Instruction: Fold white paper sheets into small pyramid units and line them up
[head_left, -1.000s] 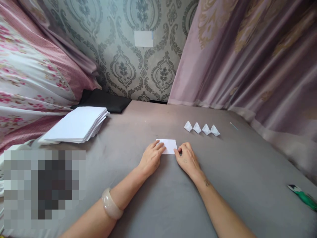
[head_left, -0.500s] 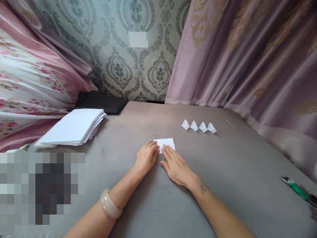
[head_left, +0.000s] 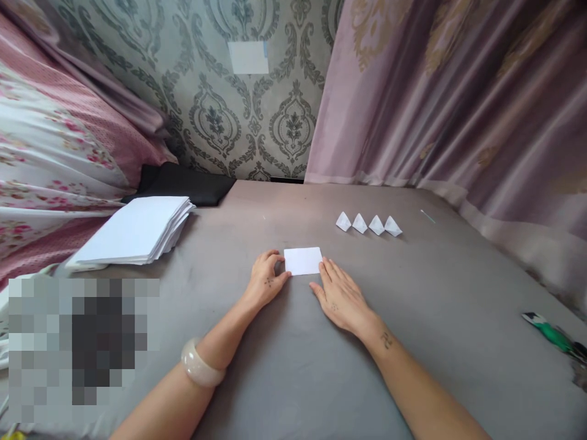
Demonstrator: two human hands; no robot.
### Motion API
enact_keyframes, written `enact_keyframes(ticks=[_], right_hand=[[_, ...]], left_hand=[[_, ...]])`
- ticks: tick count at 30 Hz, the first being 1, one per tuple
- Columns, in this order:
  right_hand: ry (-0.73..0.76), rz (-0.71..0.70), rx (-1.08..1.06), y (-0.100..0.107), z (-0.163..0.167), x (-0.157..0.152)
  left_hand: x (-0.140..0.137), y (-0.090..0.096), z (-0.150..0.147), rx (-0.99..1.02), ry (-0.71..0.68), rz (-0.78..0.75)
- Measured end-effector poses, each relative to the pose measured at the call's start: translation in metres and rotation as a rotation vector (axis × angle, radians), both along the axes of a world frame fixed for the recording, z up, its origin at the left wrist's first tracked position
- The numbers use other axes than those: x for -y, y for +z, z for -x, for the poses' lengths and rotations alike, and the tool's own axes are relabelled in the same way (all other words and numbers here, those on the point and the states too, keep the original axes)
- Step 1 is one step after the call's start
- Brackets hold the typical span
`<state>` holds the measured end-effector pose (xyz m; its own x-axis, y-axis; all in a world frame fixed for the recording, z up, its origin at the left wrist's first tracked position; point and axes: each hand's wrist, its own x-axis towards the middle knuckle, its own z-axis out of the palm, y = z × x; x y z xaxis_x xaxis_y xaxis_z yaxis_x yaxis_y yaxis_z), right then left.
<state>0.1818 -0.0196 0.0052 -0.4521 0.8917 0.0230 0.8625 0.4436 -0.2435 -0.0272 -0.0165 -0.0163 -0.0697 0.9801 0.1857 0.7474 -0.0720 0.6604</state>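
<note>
A small white folded paper (head_left: 302, 261) lies flat on the grey cloth-covered table in front of me. My left hand (head_left: 265, 280) is at its left side, with bent fingers by the edge and the thumb tip at the near left corner; thumb and forefinger are apart. My right hand (head_left: 343, 293) lies flat with fingers stretched out, the fingertips touching the paper's right edge and the thumb spread away. Beyond the right hand stand several small pointed white folded-paper pieces (head_left: 359, 223) in a row.
A thick stack of white paper sheets (head_left: 135, 229) lies at the left, before a black flat item (head_left: 188, 185). A green-handled tool (head_left: 553, 335) is at the right edge, a thin stick (head_left: 428, 216) at the far right. Curtains (head_left: 389, 110) hang behind. A blurred patch covers the lower left.
My hands have moved apart, off the top of the folded paper to its left and right edges, so its whole face now shows. The view has tilted slightly down.
</note>
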Motion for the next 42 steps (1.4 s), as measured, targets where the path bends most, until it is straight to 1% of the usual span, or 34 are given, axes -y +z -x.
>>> enact_keyframes(ticks=[2,5,9,14,18,22,27,29,31,33,36,38,42], right_hand=[[-0.002,-0.011,-0.008,0.002,0.0,0.0],[-0.019,-0.07,-0.051,0.003,0.001,-0.003],[-0.089,-0.133,-0.147,0.0,0.0,-0.011],[-0.139,-0.135,-0.23,-0.006,-0.002,-0.018],[-0.138,-0.124,-0.277,-0.008,-0.003,-0.019],[-0.143,-0.12,-0.3,-0.008,-0.004,-0.02],[-0.149,-0.136,-0.339,-0.01,-0.005,-0.021],[-0.15,-0.136,-0.377,-0.013,-0.005,-0.022],[-0.152,-0.139,-0.432,-0.016,-0.005,-0.023],[-0.154,-0.167,-0.496,-0.018,-0.005,-0.025],[-0.158,-0.252,-0.545,-0.018,-0.005,-0.025],[-0.141,-0.296,-0.528,-0.016,-0.005,-0.024],[-0.03,-0.32,-0.433,-0.008,-0.003,-0.018]], left_hand=[[0.0,0.003,0.001,0.031,0.004,0.024],[-0.001,0.003,0.001,0.049,0.012,0.056],[-0.003,0.0,-0.002,0.057,0.061,0.066],[-0.003,0.002,-0.004,0.063,0.087,0.088],[0.0,0.006,-0.003,0.096,0.058,0.091],[0.003,0.006,-0.002,0.088,0.018,0.053],[0.006,0.012,-0.008,-0.039,-0.025,-0.003],[0.008,0.016,-0.011,-0.11,-0.065,-0.024],[0.01,0.019,-0.013,-0.204,-0.094,-0.079],[0.012,0.022,-0.013,-0.319,-0.072,-0.177],[0.015,0.025,-0.011,-0.492,0.019,-0.307],[0.015,0.025,-0.011,-0.577,0.025,-0.304],[0.016,0.026,-0.014,-0.647,-0.104,-0.184]])
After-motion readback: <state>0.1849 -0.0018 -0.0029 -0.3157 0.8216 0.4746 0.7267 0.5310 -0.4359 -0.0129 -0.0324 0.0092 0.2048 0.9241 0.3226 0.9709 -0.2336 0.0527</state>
